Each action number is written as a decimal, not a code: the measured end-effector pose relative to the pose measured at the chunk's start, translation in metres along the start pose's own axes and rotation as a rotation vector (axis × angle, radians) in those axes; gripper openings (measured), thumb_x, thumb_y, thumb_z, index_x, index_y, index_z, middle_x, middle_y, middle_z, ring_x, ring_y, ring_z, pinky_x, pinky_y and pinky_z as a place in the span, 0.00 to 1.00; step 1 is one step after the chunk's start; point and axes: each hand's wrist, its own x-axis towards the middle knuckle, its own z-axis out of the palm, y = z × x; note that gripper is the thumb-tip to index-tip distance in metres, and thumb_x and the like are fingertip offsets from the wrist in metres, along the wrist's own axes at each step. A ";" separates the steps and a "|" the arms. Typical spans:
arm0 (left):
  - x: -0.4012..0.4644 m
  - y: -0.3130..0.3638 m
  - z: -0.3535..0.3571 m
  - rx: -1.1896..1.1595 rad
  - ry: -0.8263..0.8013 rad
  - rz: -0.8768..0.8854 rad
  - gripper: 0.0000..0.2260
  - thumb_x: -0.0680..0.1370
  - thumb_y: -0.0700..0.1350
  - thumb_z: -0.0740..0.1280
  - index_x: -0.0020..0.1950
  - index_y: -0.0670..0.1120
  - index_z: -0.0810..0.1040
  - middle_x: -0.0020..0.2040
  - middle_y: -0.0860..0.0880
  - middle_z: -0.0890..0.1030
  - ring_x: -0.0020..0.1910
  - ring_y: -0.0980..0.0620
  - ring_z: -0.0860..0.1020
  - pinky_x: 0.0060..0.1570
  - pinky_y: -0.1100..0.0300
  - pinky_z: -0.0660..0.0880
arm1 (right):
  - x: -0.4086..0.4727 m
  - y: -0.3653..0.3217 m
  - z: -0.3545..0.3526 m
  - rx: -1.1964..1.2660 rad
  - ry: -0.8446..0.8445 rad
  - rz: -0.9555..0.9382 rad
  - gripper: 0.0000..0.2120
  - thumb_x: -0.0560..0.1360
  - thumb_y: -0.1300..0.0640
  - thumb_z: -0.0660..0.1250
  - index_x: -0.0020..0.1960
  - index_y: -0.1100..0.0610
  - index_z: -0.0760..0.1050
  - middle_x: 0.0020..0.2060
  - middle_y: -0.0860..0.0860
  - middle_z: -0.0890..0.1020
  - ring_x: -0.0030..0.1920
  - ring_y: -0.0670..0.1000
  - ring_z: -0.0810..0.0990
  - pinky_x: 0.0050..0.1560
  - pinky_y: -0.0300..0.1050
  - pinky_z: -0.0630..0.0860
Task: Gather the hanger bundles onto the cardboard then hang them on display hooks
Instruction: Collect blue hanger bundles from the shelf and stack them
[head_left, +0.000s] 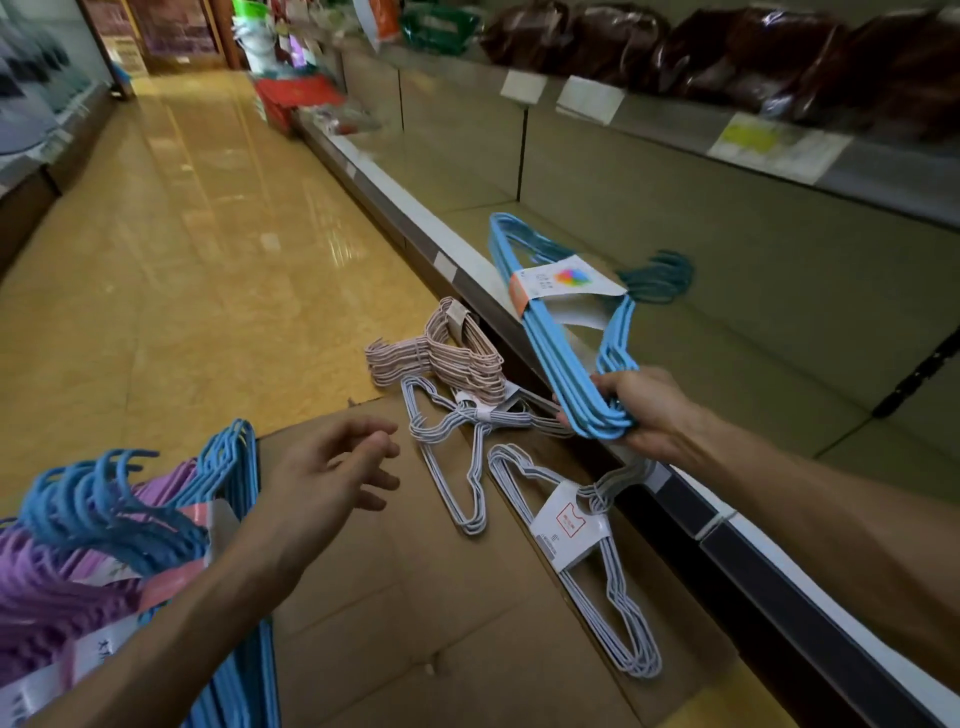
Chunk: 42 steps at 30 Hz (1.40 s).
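Note:
My right hand (641, 413) grips one end of a light blue hanger bundle (558, 312) with a white paper label, held in the air over the low shelf's edge. My left hand (337, 470) hovers open above the brown cardboard (415, 613), holding nothing. On the cardboard lie two white wire hanger bundles (457, 441) (587, 545). A pale pink bundle (441, 353) lies partly on the floor at the cardboard's far edge. A pile of blue and purple bundles (119, 530) sits at the near left, under my left forearm.
An empty beige bottom shelf (727, 322) runs along the right, with a dark front rail (753, 561). Brown bags (779, 57) line the shelf above. The glossy yellow floor (182, 234) of the aisle stretches ahead; red baskets (296, 98) stand far off.

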 end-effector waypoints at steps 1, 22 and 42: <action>0.000 0.004 -0.002 -0.039 0.023 -0.013 0.06 0.82 0.45 0.63 0.55 0.50 0.80 0.50 0.47 0.82 0.42 0.53 0.83 0.38 0.60 0.82 | -0.008 -0.002 0.000 -0.030 -0.025 -0.013 0.11 0.78 0.75 0.59 0.59 0.69 0.69 0.45 0.68 0.82 0.40 0.64 0.85 0.31 0.59 0.83; 0.008 0.073 -0.038 -0.972 0.266 -0.154 0.20 0.78 0.54 0.68 0.68 0.47 0.76 0.55 0.48 0.86 0.51 0.48 0.85 0.45 0.45 0.83 | -0.122 0.035 0.066 -0.288 -0.664 -0.095 0.17 0.78 0.72 0.60 0.63 0.60 0.72 0.51 0.58 0.81 0.47 0.66 0.84 0.45 0.69 0.82; -0.013 0.079 -0.026 -1.132 0.203 -0.174 0.15 0.83 0.53 0.60 0.54 0.41 0.77 0.43 0.44 0.87 0.38 0.47 0.86 0.31 0.54 0.82 | -0.080 -0.053 0.106 0.389 -0.663 -0.094 0.43 0.63 0.40 0.73 0.70 0.64 0.70 0.63 0.61 0.80 0.64 0.59 0.79 0.65 0.60 0.76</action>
